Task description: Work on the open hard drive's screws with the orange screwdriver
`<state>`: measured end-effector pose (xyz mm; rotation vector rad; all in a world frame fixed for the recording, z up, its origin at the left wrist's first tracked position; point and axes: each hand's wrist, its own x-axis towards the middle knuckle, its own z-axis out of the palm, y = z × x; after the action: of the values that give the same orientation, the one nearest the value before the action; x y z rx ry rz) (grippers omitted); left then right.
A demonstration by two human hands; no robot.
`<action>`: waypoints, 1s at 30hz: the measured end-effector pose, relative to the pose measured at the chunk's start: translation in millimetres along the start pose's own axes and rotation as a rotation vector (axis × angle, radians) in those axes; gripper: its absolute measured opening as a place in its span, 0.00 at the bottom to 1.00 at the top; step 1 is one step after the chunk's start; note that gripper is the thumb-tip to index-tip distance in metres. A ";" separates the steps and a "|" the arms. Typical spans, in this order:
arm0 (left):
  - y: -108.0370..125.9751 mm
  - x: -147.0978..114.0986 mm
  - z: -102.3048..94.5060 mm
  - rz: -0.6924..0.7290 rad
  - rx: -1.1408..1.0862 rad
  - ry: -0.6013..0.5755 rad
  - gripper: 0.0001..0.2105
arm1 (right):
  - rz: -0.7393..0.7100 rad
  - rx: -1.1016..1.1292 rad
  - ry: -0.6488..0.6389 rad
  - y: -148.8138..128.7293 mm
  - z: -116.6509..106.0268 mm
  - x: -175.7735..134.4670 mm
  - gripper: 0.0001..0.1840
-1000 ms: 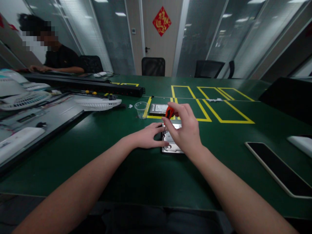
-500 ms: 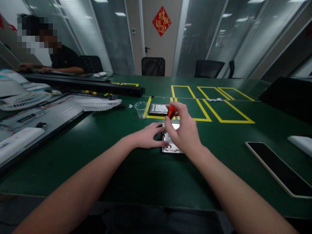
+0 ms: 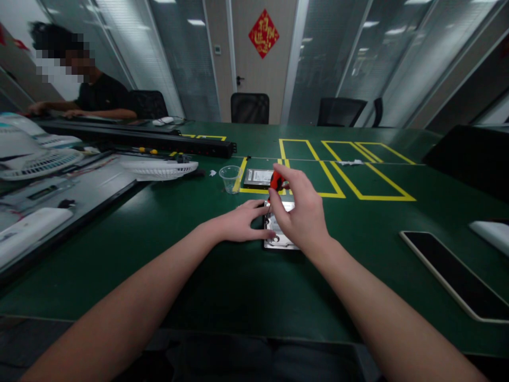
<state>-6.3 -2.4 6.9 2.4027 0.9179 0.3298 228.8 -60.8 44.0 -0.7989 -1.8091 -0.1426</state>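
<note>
A silver hard drive point(image 3: 283, 243) lies flat on the green table in front of me. My left hand point(image 3: 248, 222) rests at its left edge, thumb and index finger spread apart and touching the drive. Between the fingertips of my right hand point(image 3: 300, 207) is a screwdriver with a red and black handle point(image 3: 275, 181), held nearly upright over the drive's far left corner. Its thin shaft points down at the drive; the tip is too small to make out. My right hand hides the drive's right part.
Behind lie a second hard drive point(image 3: 256, 178) and a clear plastic cup point(image 3: 230, 180), near yellow tape outlines point(image 3: 322, 195). White fan parts point(image 3: 159, 170) and a long black bar point(image 3: 159, 139) occupy the left. A phone point(image 3: 457, 276) lies right. Another person point(image 3: 105, 95) sits far left.
The screwdriver handle has tipped more upright and shifted slightly left, with my right fingers turned around it. My left hand and the hard drive have stayed in place.
</note>
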 end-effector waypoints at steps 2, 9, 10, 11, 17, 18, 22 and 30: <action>1.2 0.5 -0.8 0.007 -0.003 0.000 0.48 | -0.004 0.007 -0.006 -0.3 1.2 -0.4 0.31; -1.4 1.2 1.4 0.038 0.022 0.018 0.45 | 0.023 -0.044 0.003 4.1 0.5 -1.3 0.29; -1.7 1.1 1.6 0.036 0.024 0.020 0.45 | 0.026 -0.047 0.008 4.0 0.5 -1.3 0.29; -1.7 1.0 1.6 0.037 0.025 0.020 0.45 | 0.027 -0.046 0.007 3.7 0.8 -1.3 0.29; 2.1 1.4 -1.2 0.031 0.001 0.004 0.47 | 0.010 -0.002 -0.017 1.5 3.2 -2.3 0.33; 2.3 1.5 -1.3 0.030 -0.001 0.003 0.47 | 0.001 0.000 -0.010 2.0 3.1 -2.3 0.33; 0.2 0.8 0.0 0.033 0.005 0.009 0.46 | -0.035 -0.028 0.030 4.9 1.8 -1.6 0.29; -0.3 0.3 -0.7 0.014 -0.009 0.000 0.48 | 0.024 -0.019 -0.011 1.4 2.6 -1.7 0.33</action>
<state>-6.5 -1.7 7.4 2.4018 0.8977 0.3383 227.8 -59.3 41.1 -0.8360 -1.8102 -0.1406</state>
